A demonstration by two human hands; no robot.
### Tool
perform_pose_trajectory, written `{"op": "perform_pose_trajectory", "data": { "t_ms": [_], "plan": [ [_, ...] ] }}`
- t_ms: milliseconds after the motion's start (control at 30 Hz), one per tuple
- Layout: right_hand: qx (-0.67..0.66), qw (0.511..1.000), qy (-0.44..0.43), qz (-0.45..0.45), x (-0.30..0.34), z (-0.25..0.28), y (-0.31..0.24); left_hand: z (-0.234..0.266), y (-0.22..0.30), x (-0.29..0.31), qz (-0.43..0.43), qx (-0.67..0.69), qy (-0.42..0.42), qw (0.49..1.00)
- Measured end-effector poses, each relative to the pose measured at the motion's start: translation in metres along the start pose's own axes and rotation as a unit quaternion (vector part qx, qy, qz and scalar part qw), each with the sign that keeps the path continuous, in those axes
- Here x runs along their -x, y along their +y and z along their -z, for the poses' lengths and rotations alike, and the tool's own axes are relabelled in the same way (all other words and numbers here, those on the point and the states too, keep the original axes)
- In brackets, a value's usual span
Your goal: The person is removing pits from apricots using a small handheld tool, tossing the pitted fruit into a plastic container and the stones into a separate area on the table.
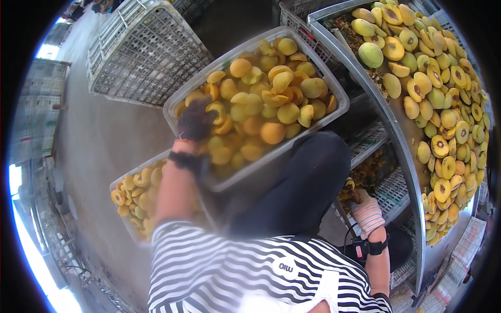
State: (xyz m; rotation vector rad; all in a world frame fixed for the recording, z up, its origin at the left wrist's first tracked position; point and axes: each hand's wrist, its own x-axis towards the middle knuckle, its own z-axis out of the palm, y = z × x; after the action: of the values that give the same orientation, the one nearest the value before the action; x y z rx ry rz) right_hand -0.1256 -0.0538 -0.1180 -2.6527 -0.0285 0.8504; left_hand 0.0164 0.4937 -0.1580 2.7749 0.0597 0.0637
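My left hand (195, 120), in a dark glove, is at the left end of a pale plastic tub (342, 110). The tub is full of yellow peach halves (250, 104) lying in cloudy liquid. Its fingers are blurred beside a curved peach half (215, 110), and whether they grip it I cannot make out. My right hand (367, 214) wears a pale striped glove with stained fingertips. It is low at my right side, beside the metal table's edge, with its fingers curled. A yellow fruit piece (349, 183) shows just beyond the fingertips; what they hold is unclear.
On the right, a metal-edged table (389, 112) carries a heap of cut peaches (443, 104), some with pits. Crates (394, 193) sit beneath it. A second tub of peach halves (136, 195) stands at left, partly behind my arm. A white crate (148, 52) stands far left.
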Motion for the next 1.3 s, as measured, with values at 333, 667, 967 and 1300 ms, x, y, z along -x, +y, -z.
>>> {"op": "perform_pose_trajectory", "data": {
  "t_ms": [333,667,967,1300],
  "plan": [
    [0.004,0.992,-0.022,-0.126,0.007,0.031,-0.036,-0.069,0.014,-0.066,-0.019,-0.263,-0.115,0.958],
    [0.051,0.996,-0.059,-0.050,-0.011,0.024,-0.029,-0.026,0.127,-0.055,-0.194,0.127,-0.017,0.973],
    [-0.225,0.968,0.003,-0.110,0.017,0.041,-0.054,0.007,0.119,-0.002,0.068,0.589,-0.043,0.804],
    [-0.004,0.999,0.043,0.024,-0.004,0.014,-0.022,0.018,0.077,0.085,-0.093,-0.088,-0.187,0.974]
  ]
}}
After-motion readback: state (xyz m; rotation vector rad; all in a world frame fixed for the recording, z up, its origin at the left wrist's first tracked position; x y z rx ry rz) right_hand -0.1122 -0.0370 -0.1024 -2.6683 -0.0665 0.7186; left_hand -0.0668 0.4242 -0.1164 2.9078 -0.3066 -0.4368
